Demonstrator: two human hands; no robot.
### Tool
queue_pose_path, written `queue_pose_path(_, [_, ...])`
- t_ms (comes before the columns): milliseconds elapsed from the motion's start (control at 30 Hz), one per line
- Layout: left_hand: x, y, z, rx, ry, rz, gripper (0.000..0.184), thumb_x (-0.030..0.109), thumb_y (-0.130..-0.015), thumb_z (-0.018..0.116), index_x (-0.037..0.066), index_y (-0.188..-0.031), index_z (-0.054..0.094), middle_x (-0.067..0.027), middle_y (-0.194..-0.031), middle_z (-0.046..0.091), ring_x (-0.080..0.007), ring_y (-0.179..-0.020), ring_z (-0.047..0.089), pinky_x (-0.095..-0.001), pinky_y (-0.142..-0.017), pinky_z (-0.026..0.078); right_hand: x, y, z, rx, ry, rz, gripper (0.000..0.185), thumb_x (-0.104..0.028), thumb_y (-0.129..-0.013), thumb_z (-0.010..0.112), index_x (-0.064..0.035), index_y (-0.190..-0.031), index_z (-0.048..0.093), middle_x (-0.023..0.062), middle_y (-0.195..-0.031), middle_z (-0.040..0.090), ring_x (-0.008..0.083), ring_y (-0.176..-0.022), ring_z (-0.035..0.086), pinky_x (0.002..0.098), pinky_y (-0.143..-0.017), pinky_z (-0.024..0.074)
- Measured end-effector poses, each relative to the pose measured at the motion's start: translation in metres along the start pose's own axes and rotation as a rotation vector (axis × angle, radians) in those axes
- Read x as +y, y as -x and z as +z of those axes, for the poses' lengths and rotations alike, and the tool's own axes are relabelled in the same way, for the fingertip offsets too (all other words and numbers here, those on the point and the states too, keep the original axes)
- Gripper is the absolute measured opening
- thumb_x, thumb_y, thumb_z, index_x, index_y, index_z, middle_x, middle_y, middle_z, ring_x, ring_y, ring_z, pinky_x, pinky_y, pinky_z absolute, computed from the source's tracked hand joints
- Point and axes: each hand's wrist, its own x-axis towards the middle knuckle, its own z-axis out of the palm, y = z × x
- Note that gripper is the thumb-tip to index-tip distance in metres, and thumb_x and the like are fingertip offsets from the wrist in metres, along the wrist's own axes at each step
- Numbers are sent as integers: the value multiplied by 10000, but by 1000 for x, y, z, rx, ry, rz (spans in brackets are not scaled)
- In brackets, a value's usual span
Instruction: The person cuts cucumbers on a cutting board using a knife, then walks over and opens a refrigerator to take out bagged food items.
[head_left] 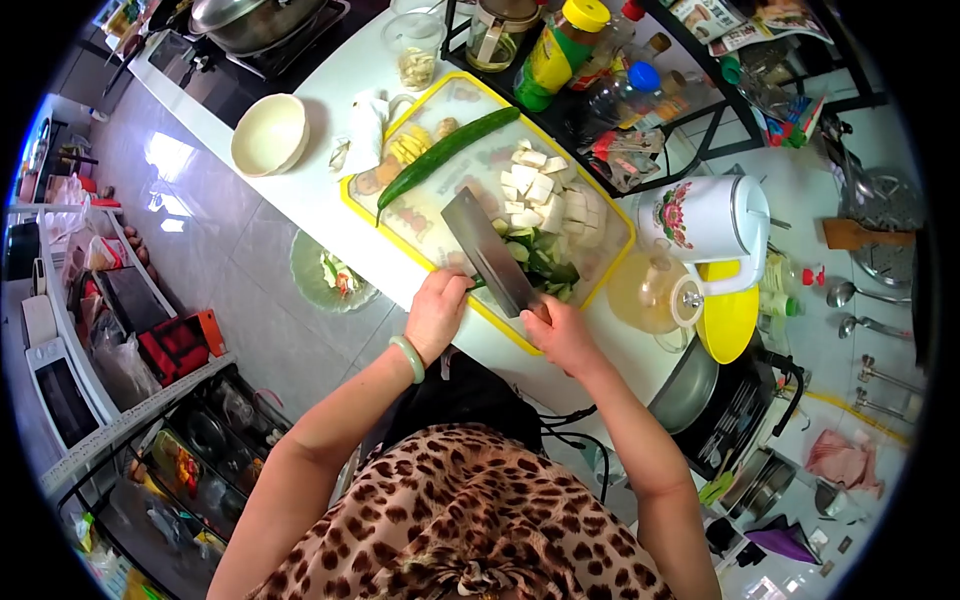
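My right hand [562, 335] is wrapped round the wooden handle of a cleaver [482, 243], whose broad blade slants over the cutting board [412, 238]. My left hand [437, 312] is closed at the board's near edge, with its fingertips on a green cucumber piece [478, 283] just left of the blade. Right of the blade lie cut green cucumber pieces [545, 265]. Beyond them is a pile of white chunks [532, 187]. A long whole cucumber [440, 160] rests across the far left of the board, beside yellow slices [410, 145].
A cream bowl [270, 135] stands at the counter's left edge. Below it, a green basin [330, 272] holds scraps. Right of the board are a glass teapot [645, 285], a white kettle [700, 215] and a yellow plate [728, 320]. Bottles [565, 50] line the rack behind.
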Motion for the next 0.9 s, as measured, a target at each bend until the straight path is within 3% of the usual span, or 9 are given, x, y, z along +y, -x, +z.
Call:
queue_pose_path(33, [-1, -1, 0, 10, 12, 3, 202, -12, -750, 640, 43, -942, 615, -112, -970, 625, -333, -907, 600, -407, -791, 517, 1, -3, 1, -19, -15, 3, 275, -243, -920, 623, 15, -896, 531, 33, -650, 538, 140, -535, 499, 333, -522, 444])
queue_pose_path(133, [-3, 1, 3, 22, 32, -9, 192, -9, -755, 641, 42, -939, 616, -116, -959, 627, -336, -903, 602, -407, -785, 517, -8, -14, 19, 102, 215, -110, 324, -289, -889, 629, 20, -873, 534, 155, -732, 629, 338, -670, 603, 417, -610, 463])
queue_pose_path(233, [-5, 1, 4, 17, 40, -33, 187, -6, -764, 646, 38, -944, 618, -124, -965, 630, -343, -908, 603, -411, -786, 514, -8, -26, 33, 193, 232, -122, 332, -304, -881, 628, 19, -889, 551, 170, -765, 644, 368, -725, 622, 425, -631, 478])
queue_pose_path(333, [-6, 8, -14, 81, 85, -60, 187, -6, -779, 661, 32, -958, 623, -140, -972, 638, -352, -917, 605, -415, -803, 509, -3, -27, 27, 192, 216, -199, 294, -278, -892, 635, 3, -871, 553, 115, -688, 625, 292, -620, 616, 385, -575, 478])
queue_pose_path(433, [-24, 25, -66, 216, -14, -233, 198, -9, -773, 682, 33, -957, 624, -144, -951, 644, -351, -900, 612, -411, -804, 504, 4, -14, -7, 154, -238, -109, 249, -246, -904, 644, -19, -848, 557, 33, -629, 567, 171, -546, 572, 332, -511, 453])
queue_pose_path(533, [-77, 53, -113, 253, -168, -479, 215, -10, -769, 690, 28, -968, 619, -136, -946, 649, -351, -901, 615, -405, -818, 499, -10, 11, -48, 255, -408, -9, 177, -233, -937, 622, -68, -927, 559, -31, -578, 455, 39, -454, 398, 216, -389, 312])
queue_pose_path(733, [-82, 23, -143, 254, -403, -294, 229, 3, -793, 650, 45, -1016, 628, -117, -1113, 625, -338, -1032, 582, -414, -898, 468, 13, 44, -55, 271, 186, -216, 241, -245, -919, 636, -15, -883, 575, 34, -607, 542, 135, -534, 536, 290, -502, 456])
queue_pose_path(767, [-73, 6, -141, 241, -340, -289, 239, 10, -797, 646, 47, -1033, 630, -112, -1143, 622, -337, -1073, 572, -410, -931, 458, 11, 50, -51, 192, 320, -164, 241, -309, -908, 610, -68, -899, 616, 115, -715, 656, 313, -622, 631, 386, -573, 504])
queue_pose_path(900, [-33, -83, -117, 163, -190, -78, 275, 41, -834, 640, 44, -1108, 634, -159, -1141, 621, -351, -1078, 575, -407, -940, 460, 18, 51, -28, 95, 465, -239, 239, -338, -885, 621, -101, -913, 640, 105, -717, 661, 317, -667, 648, 435, -617, 509])
